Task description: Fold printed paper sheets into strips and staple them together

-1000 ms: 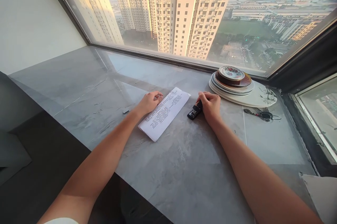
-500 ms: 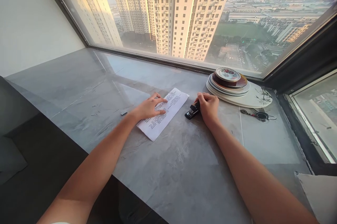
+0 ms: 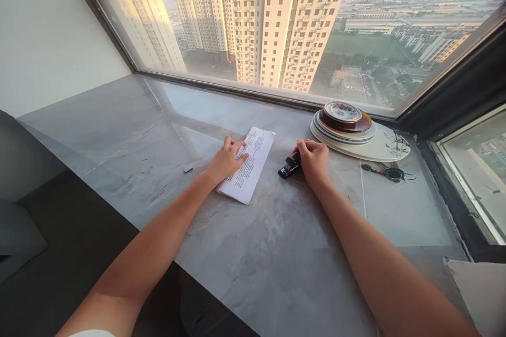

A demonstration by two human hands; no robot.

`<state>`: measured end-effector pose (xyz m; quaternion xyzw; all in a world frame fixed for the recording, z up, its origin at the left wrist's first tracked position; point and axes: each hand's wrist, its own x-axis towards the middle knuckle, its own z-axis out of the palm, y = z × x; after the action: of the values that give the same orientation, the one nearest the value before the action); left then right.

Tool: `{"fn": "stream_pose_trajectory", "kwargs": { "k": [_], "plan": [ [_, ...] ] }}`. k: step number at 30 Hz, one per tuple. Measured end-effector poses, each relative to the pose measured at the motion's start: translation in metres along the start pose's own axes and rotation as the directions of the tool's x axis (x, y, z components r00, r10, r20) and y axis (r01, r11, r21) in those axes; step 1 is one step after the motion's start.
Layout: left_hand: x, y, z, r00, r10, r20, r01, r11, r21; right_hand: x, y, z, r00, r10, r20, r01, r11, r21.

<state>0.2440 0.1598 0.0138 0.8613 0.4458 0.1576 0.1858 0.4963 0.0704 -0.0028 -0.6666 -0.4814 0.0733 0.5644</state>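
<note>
Paper (image 3: 255, 169) white, dark-lettered; stapler (image 3: 289, 167) black; ledge (image 3: 276, 263) grey, marbled; top plate (image 3: 342, 112) white, reddish floral.

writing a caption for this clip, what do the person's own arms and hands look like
The left hand and right hand are ungloved, with no watch or bracelet visible. The left arm is bare up to a white sleeve edge; the right arm is bare as far as it shows.

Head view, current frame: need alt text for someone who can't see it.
A person's left hand rests on rectangular white printed paper; to its right, the right hand has a small black stapler in its grip. Beneath is a grey marble-patterned counter by a window, with stacked white and brown plates beyond the right hand.
</note>
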Motion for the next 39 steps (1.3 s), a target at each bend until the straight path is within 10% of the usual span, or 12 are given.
{"fn": "stream_pose_trajectory", "kwargs": {
  "k": [8,16,25,35,39],
  "plan": [
    [0.004,-0.005,-0.013,0.96,0.271,-0.074,-0.281,0.933,-0.227,-0.001,0.001,0.0,1.0,0.006,0.004,-0.006,1.0,0.024],
    [-0.005,-0.008,-0.045,0.667,0.684,0.295,-0.563,0.723,-0.401,0.0,0.0,0.001,1.0,0.013,-0.01,-0.013,1.0,0.024],
    [-0.009,-0.004,-0.05,0.692,0.496,0.525,-0.351,0.866,-0.355,0.0,0.0,0.0,1.0,0.009,-0.006,-0.009,1.0,0.002],
    [-0.004,-0.009,-0.037,0.79,0.494,0.364,-0.452,0.869,-0.2,-0.001,0.002,0.0,1.0,0.01,-0.002,-0.01,1.0,0.019],
    [-0.004,-0.014,-0.041,0.727,0.506,0.464,-0.479,0.858,-0.185,0.0,0.004,0.001,1.0,0.025,-0.013,-0.025,0.999,0.038]
  ]
}}
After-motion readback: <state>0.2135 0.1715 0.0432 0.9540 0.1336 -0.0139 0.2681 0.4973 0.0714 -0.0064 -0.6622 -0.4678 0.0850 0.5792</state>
